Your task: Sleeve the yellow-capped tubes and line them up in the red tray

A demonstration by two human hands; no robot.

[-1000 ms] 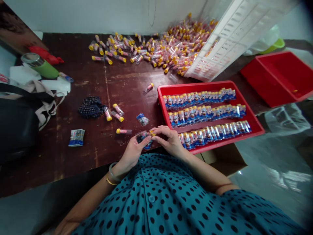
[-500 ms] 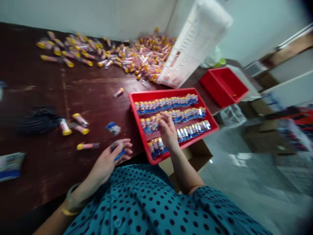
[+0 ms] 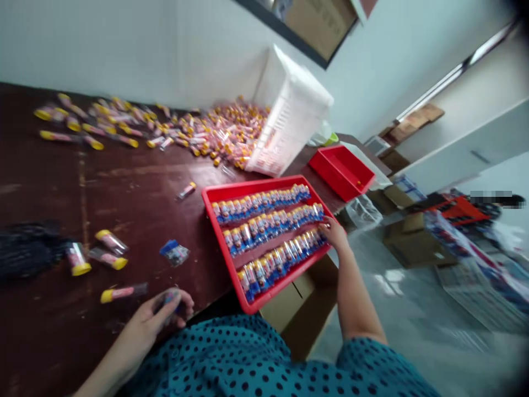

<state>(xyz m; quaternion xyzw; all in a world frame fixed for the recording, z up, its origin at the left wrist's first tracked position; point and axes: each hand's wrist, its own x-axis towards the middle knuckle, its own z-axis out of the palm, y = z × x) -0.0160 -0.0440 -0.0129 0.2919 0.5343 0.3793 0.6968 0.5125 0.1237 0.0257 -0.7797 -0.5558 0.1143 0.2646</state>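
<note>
In front of me lies a red tray (image 3: 225, 242) with three rows of clear, yellow-capped tubes (image 3: 266, 227), blue at their lower ends. My right hand (image 3: 335, 232) reaches over its right rim, fingers bent against the right end of the front row; the fingertips are partly hidden. My left hand (image 3: 167, 311) is curled above the table's front edge, closed round a small clear-and-blue plastic packet (image 3: 169, 298) that is mostly covered. A similar packet (image 3: 175, 252) lies on the table beyond it. Several loose yellow-capped tubes (image 3: 111, 242) lie left of this packet.
A large pile of capped tubes (image 3: 223, 132) spreads along the wall beside a tipped white basket (image 3: 285, 127). A second red bin (image 3: 343, 171) stands at the far right. Dark cloth (image 3: 28, 248) lies at left. Below the tray is an open cardboard box (image 3: 297, 303).
My right hand has moved from the left part of the tray to its right end, uncovering the rows. My left hand stays closed on the packet. The view has shifted.
</note>
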